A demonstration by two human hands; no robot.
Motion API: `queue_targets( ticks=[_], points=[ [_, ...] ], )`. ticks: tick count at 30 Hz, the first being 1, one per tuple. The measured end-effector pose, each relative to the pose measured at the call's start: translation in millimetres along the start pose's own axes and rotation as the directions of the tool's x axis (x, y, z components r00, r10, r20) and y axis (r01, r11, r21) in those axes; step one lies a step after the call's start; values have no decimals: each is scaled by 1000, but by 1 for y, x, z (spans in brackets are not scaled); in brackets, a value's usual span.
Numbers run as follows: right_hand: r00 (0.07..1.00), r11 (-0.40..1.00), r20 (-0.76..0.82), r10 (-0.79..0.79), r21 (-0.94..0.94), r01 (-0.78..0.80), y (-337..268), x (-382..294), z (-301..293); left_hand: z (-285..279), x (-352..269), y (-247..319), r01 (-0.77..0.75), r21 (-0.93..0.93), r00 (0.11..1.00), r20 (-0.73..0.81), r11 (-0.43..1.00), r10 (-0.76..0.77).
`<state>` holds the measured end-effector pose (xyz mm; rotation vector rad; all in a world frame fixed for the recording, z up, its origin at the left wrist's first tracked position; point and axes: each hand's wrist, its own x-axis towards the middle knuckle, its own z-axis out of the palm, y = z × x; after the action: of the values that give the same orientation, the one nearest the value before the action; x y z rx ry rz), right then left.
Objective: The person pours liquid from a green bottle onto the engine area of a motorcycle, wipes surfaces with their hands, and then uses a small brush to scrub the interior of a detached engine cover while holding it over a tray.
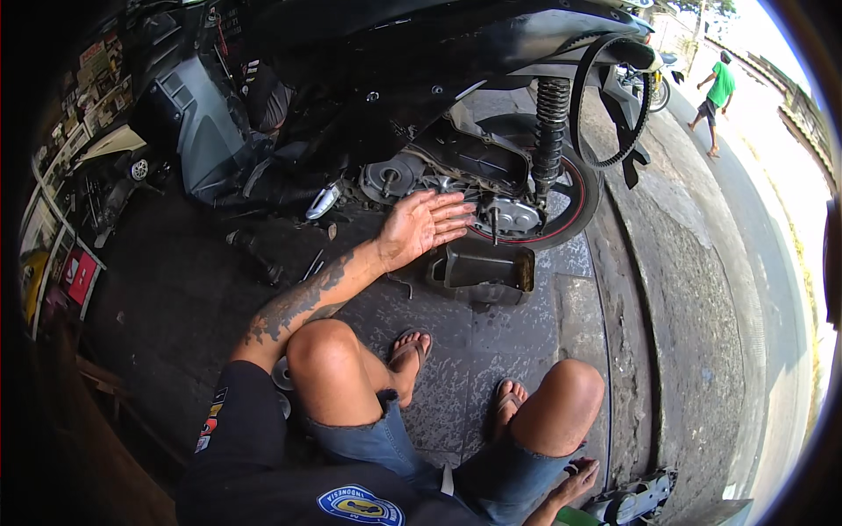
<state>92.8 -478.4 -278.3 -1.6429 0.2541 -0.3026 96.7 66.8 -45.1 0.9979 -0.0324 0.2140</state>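
My left hand [421,227] is raised in front of a scooter's opened belt-drive case [483,161]. Its palm faces me, the fingers are straight and nothing is in it. Just past the fingertips, a bare shaft [495,227] sticks out of the silver gear housing [516,215]. Another shaft end [389,176] shows at the front of the case. Beneath the hand, a dark open-topped container [483,271] lies on the floor. My right hand [579,480] hangs low beside my right thigh, fingers loosely curled with nothing seen in them, close to a silver engine cover [635,498].
A toothed drive belt [579,105] hangs from the scooter's tail, behind the shock absorber spring [551,125]. Slim metal tools [314,264] and a dark part [255,256] lie on the tiles. Beyond the scooter sits a person [266,98]; another [718,92] walks along the road.
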Motion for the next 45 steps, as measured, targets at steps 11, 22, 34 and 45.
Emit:
queue_targets(
  ticks=[11, 22, 34, 45],
  points=[
    [995, 999, -100, -7, 34, 11, -6, 7, -14, 17, 0, 8, -88, -148, 988, 111, 985, 105],
    [979, 971, -127, -161, -198, 135, -35, 18, -2, -5, 13, -13, 59, 323, 964, -263, 945, 30],
    [998, 987, -49, 33, -158, -40, 8, 37, 28, -40, 79, 37, 414, 832, 875, -250, -369, 415],
    [974, 971, -44, 221, -85, -224, 10, 36, 26, -31, 87, -41, 78, 964, 996, -84, -255, -16]
  ],
)
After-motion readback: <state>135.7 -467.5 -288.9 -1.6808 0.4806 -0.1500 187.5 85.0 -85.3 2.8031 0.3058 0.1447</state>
